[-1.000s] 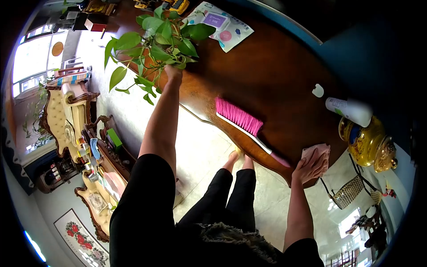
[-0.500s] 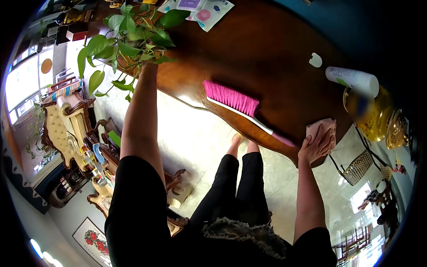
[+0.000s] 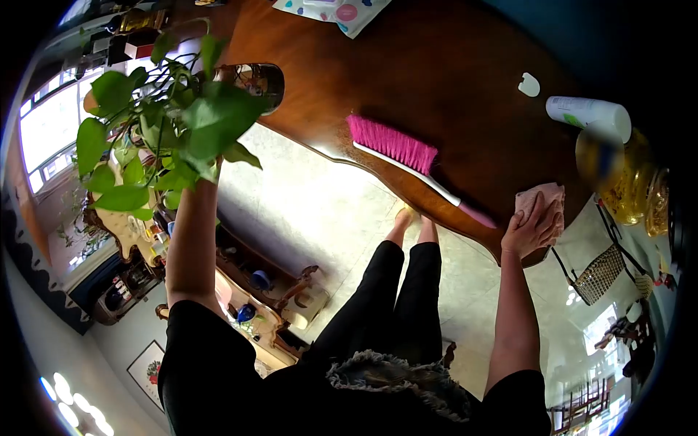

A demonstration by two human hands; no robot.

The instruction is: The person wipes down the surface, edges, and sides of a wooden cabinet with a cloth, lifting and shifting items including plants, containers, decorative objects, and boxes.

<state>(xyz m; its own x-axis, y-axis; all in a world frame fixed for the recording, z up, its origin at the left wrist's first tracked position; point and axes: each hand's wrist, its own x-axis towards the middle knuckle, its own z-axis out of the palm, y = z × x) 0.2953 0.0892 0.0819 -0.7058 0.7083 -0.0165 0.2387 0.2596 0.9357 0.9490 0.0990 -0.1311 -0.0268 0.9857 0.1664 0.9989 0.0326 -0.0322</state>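
Head view: right hand [image 3: 531, 227], right side of frame, has fingers extended flat and slightly spread on the pink cloth [image 3: 539, 193], resting on it at the surface [image 3: 465, 73] edge, not curled around it. Left hand [image 3: 217, 171], left of centre, mostly behind leaves; can't tell finger opening or grip. Versus 0.5 s ago: plant [image 3: 149, 131] shifted down-left in frame, leaves look bigger, vase [image 3: 258, 81] now exposed at their right; wipes pack [image 3: 349, 13] more cropped at top edge. Cloth still under right hand. Plant is upper left: green, broad leaves, trailing. Vase dark, glossy, patterned, base facing right; can't tell whether it touches the surface. Cloth wrinkled. Pink brush [image 3: 396, 145] lies mid-frame, bristles facing up-frame.
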